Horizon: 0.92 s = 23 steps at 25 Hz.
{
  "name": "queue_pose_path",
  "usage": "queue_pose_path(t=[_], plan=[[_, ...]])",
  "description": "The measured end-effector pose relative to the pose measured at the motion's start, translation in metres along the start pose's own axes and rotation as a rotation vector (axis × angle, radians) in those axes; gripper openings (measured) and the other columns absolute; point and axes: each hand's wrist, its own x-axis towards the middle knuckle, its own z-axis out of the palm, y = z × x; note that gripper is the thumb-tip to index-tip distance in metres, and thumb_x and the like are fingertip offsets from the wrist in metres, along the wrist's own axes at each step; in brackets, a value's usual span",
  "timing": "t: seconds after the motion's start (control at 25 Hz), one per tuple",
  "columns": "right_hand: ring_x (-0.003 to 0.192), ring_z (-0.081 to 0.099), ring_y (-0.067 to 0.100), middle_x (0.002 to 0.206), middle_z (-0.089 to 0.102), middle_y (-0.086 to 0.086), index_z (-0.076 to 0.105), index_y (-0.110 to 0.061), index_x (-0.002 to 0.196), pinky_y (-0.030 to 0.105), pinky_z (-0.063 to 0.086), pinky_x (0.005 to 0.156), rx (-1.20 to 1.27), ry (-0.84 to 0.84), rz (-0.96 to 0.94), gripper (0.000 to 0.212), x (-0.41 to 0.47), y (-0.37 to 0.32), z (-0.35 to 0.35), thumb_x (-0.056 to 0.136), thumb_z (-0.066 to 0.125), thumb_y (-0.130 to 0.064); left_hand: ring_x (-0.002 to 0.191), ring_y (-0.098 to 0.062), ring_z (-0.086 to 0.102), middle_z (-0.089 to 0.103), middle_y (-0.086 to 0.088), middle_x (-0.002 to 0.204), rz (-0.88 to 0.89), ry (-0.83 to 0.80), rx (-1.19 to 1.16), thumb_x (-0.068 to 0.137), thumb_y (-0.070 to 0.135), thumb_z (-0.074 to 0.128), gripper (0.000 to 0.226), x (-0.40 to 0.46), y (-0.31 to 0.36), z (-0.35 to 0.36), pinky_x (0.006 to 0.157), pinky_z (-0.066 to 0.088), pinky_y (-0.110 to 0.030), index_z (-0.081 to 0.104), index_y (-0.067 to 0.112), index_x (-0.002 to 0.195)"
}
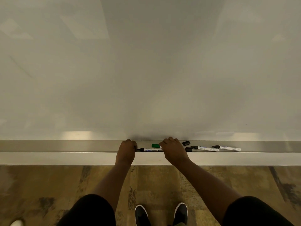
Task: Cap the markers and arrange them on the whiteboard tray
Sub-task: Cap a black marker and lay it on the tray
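On the metal whiteboard tray [81, 146] a white marker with a black tip [149, 150] lies along the front lip. My left hand [126, 150] is curled at its tip end, pinching a small black cap [135, 147]. My right hand [173, 150] is closed over the marker's other end. Behind it, a green-capped marker [155, 145] pokes out from under my right fingers. Right of that hand lie two loose black caps [186, 143] [189, 149]. Further right, two uncapped black-tipped markers [206, 148] [227, 147] lie on the tray.
The whiteboard [146, 70] rises straight above the tray and fills the upper view. A white ledge [65, 158] runs below the tray's front. My shoes [161, 214] stand on a brown patterned floor. A white object [16, 223] shows at the bottom left corner.
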Motion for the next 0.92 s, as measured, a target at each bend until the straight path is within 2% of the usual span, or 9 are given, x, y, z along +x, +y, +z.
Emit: queue_pose_path(t=[0.16,0.24,0.36,0.48,0.6,0.72,0.92], plan=[[0.101,0.055,0.03,0.109,0.064,0.013,0.056,-0.011,0.114,0.042,0.047,0.086,0.038,-0.04,-0.106,0.024,0.008,-0.021,0.004,0.092,0.052,-0.019,0.077,-0.028,0.061,0.067,-0.012,0.084,0.019,0.037,-0.088,0.081,-0.003,0.056,0.019,-0.001,-0.001,-0.007,0.063,0.04,-0.025,0.07,0.009,0.083],[0.103,0.053,0.029,0.112,0.062,0.012,0.055,-0.011,0.115,0.042,0.044,0.089,0.039,-0.051,-0.066,0.025,0.01,-0.024,0.007,0.092,0.052,-0.021,0.081,-0.03,0.062,0.066,-0.013,0.09,0.061,0.055,-0.118,0.081,-0.002,0.058,0.019,-0.003,-0.002,-0.011,0.066,0.04,-0.025,0.07,0.008,0.092],[0.108,0.049,0.028,0.116,0.056,0.012,0.054,-0.01,0.115,0.041,0.041,0.094,0.068,-0.063,0.024,0.026,0.009,-0.023,0.007,0.092,0.054,-0.022,0.09,-0.029,0.064,0.066,-0.015,0.101,0.059,0.056,-0.207,0.078,-0.011,0.059,0.033,-0.009,-0.002,-0.014,0.074,0.046,-0.025,0.067,0.007,0.104],[0.107,0.05,0.027,0.115,0.058,0.009,0.052,-0.012,0.114,0.041,0.039,0.094,0.109,-0.062,0.081,0.024,0.001,-0.019,0.004,0.091,0.054,-0.02,0.09,-0.026,0.067,0.071,-0.015,0.099,0.075,0.089,-0.304,0.077,-0.005,0.068,0.026,-0.018,0.002,-0.015,0.078,0.049,-0.024,0.069,0.006,0.1],[0.1,0.052,0.026,0.108,0.061,0.007,0.051,-0.016,0.111,0.042,0.039,0.088,0.151,-0.018,0.153,0.021,-0.013,-0.007,-0.001,0.09,0.053,-0.016,0.083,-0.021,0.068,0.075,-0.009,0.091,0.099,0.104,-0.347,0.076,0.006,0.073,0.015,-0.022,0.016,-0.018,0.071,0.045,-0.012,0.072,0.008,0.091],[0.095,0.053,0.027,0.104,0.061,0.006,0.052,-0.018,0.11,0.043,0.038,0.085,0.192,0.033,0.232,0.025,-0.031,0.009,-0.013,0.087,0.051,-0.008,0.082,-0.018,0.067,0.075,-0.008,0.091,0.12,0.083,-0.407,0.076,0.004,0.07,0.016,-0.025,0.039,-0.019,0.075,0.052,-0.023,0.073,0.01,0.089],[0.095,0.052,0.027,0.104,0.06,0.004,0.054,-0.022,0.114,0.041,0.038,0.079,0.308,0.129,0.322,0.029,-0.056,0.037,-0.033,0.09,0.049,-0.008,0.096,-0.02,0.064,0.072,-0.008,0.101,0.132,0.049,-0.507,0.079,-0.003,0.062,0.03,-0.025,0.074,-0.015,0.09,0.05,-0.031,0.073,0.014,0.101]])
